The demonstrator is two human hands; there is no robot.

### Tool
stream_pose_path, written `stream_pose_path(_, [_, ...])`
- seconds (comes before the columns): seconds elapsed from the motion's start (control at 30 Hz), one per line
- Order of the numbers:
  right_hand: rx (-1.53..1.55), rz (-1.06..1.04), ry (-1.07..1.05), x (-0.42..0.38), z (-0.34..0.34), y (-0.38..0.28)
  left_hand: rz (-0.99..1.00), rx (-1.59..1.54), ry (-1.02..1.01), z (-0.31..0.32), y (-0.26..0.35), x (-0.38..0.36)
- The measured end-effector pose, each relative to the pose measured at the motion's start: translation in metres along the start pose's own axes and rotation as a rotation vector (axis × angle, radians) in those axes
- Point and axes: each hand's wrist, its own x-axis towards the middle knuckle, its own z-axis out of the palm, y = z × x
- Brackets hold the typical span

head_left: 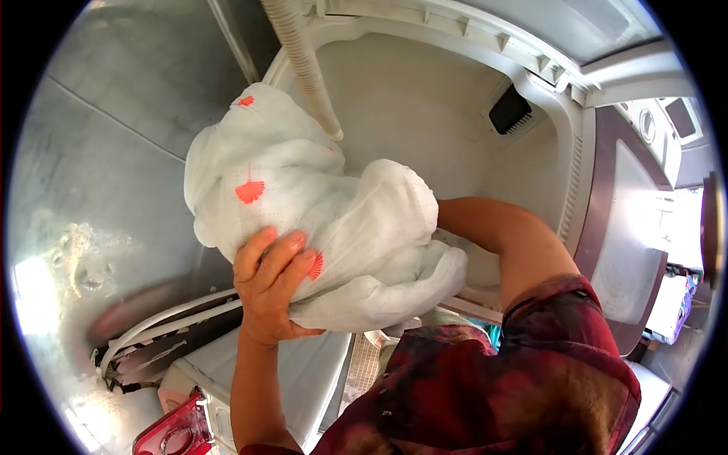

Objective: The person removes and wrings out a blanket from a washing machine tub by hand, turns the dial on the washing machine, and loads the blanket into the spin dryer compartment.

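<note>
A bunched white cloth point(303, 189) with red fan-shaped leaf prints is held up in front of me, over the near left part of a washing machine tub point(402, 98). My left hand point(273, 284) grips its lower left side, fingers spread over the front and thumb at the bottom edge. From the right, my right forearm point(493, 224) reaches in behind the bundle. The cloth covers my right hand, so its fingers do not show.
A ribbed hose point(303, 64) hangs into the tub beside the cloth. A grey metal surface point(114, 174) stands on the left. Below it are a white curved rail point(167, 322) and a red plastic item point(174, 432). The machine's control panel point(648, 125) is at the right.
</note>
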Motion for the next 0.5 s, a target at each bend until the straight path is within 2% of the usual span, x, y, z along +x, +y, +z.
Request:
stream_pose_path(0.13, [0.693, 0.125, -0.022, -0.027, -0.009, -0.028, 0.032, -0.029, 0.064, 0.002, -0.004, -0.001])
stream_pose_path(0.23, [1.004, 0.164, 0.010, -0.076, -0.028, -0.068, 0.092, -0.063, 0.107, 0.003, -0.009, -0.005])
stream_pose_path(0.37, [1.068, 0.139, 0.088, -0.147, -0.032, -0.124, 0.093, -0.099, 0.136, -0.005, -0.004, -0.009])
stream_pose_path(0.47, [1.026, -0.013, 0.144, -0.182, -0.026, -0.178, 0.122, -0.166, 0.239, -0.005, -0.004, -0.021])
stream_pose_path(0.5, [1.086, -0.150, 0.111, -0.187, -0.022, -0.191, 0.127, -0.190, 0.278, -0.004, -0.005, -0.027])
